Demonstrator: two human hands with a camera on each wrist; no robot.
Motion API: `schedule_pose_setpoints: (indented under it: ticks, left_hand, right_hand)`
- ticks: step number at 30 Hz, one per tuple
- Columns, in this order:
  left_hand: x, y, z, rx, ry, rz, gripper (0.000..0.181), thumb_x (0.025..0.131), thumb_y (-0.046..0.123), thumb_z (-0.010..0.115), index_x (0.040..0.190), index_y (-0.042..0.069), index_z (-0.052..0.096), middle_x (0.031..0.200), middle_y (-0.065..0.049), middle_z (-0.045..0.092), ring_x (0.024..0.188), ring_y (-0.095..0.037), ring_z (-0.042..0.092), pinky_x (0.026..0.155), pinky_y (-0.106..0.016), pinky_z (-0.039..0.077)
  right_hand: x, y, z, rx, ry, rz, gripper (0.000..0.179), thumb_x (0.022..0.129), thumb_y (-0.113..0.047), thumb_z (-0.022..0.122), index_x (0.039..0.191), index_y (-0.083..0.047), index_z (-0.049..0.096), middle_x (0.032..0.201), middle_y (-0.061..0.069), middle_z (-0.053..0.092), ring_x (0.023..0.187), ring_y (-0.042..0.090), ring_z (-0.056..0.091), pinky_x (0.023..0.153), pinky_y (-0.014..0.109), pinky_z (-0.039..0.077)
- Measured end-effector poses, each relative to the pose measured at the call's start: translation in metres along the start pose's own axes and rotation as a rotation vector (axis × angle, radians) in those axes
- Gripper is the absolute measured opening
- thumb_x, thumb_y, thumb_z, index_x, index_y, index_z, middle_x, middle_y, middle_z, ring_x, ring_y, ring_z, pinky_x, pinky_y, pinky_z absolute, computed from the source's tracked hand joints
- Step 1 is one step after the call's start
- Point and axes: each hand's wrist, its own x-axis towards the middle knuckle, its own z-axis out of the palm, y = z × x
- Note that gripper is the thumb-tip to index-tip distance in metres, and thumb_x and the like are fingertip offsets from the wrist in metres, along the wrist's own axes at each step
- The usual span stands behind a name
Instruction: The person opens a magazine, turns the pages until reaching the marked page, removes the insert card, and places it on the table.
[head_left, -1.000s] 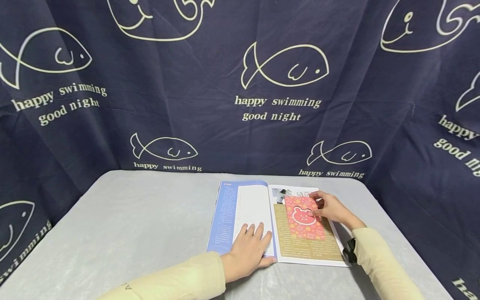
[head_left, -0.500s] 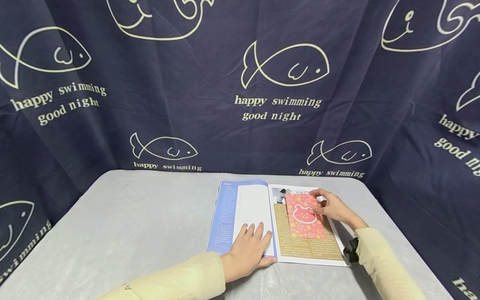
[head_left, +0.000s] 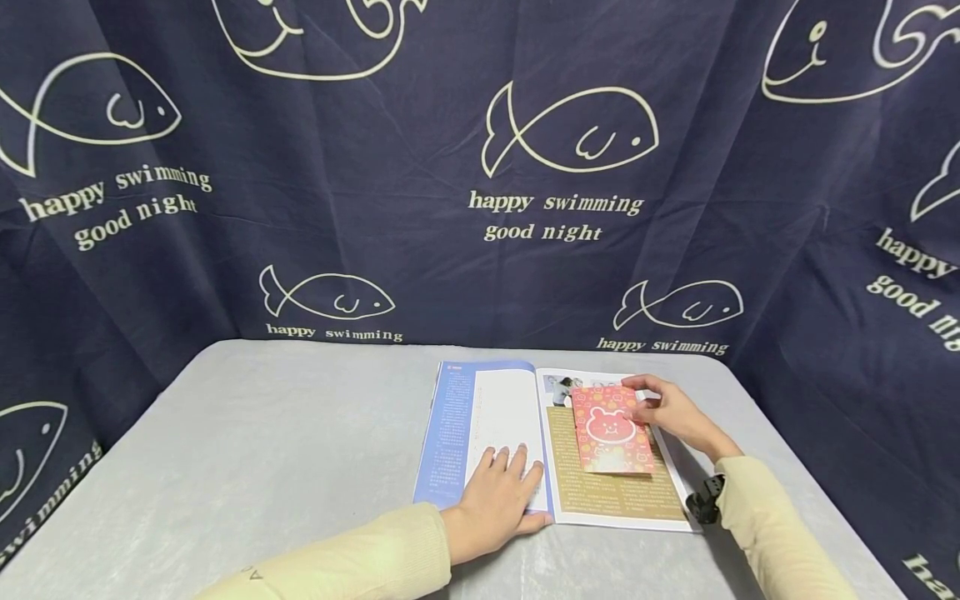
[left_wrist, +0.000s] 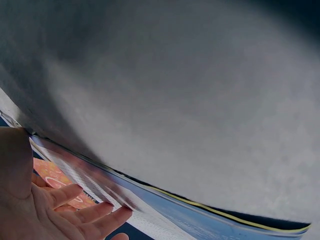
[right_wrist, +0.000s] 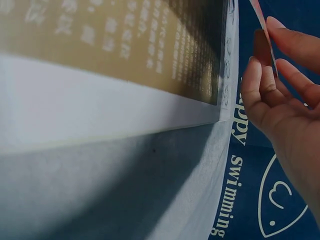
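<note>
An open magazine (head_left: pixel 442 433) lies on the table, with a blue and white page on the left and a brown text page on the right. My left hand (head_left: pixel 495 504) rests on the lower part of the left page, its fingers spread. By its right edge, my right hand (head_left: pixel 675 417) pinches a pink card (head_left: pixel 607 450) with a bear face, between thumb and fingers. The card is over the right page and covers part of its text and photo. In the right wrist view the card (right_wrist: pixel 265 45) appears nearly edge-on, raised off the page.
A grey cloth covers the table (head_left: pixel 300 450). Behind and at the sides hangs a dark blue curtain (head_left: pixel 420 183) with fish drawings and lettering. A black strap device (head_left: pixel 705 500) is on the right wrist, near the magazine's lower right corner.
The pink card has shifted slightly right and up, tilting so that its lower part now catches light. My right hand has moved a little right with it. My left hand has stayed put.
</note>
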Motion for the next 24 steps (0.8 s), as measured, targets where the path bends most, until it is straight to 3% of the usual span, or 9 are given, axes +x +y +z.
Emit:
schedule_pose_setpoints:
  ticks: [15,24]
  left_hand:
    - [0.0,0.0,0.001,0.003,0.001,0.0,0.065,0.086,0.066,0.029,0.126,0.018,0.046,0.128,-0.011,0.052,0.11,-0.026,0.055,0.095,-0.041,0.039]
    - [0.0,0.0,0.001,0.003,0.009,0.0,0.065,0.086,0.066,0.031,0.126,0.017,0.046,0.128,-0.011,0.053,0.11,-0.026,0.055,0.095,-0.041,0.039]
  right_hand:
    - [-0.002,0.005,-0.004,0.141,0.011,-0.041,0.053,0.082,-0.003,0.061,0.129,0.008,0.04,0.122,0.03,0.045,0.081,0.003,0.06,0.071,0.024,0.05]
    - [-0.008,0.008,-0.014,0.132,0.042,-0.044,0.055,0.083,-0.004,0.061,0.131,0.007,0.038,0.124,0.029,0.043,0.082,0.0,0.059,0.072,0.022,0.05]
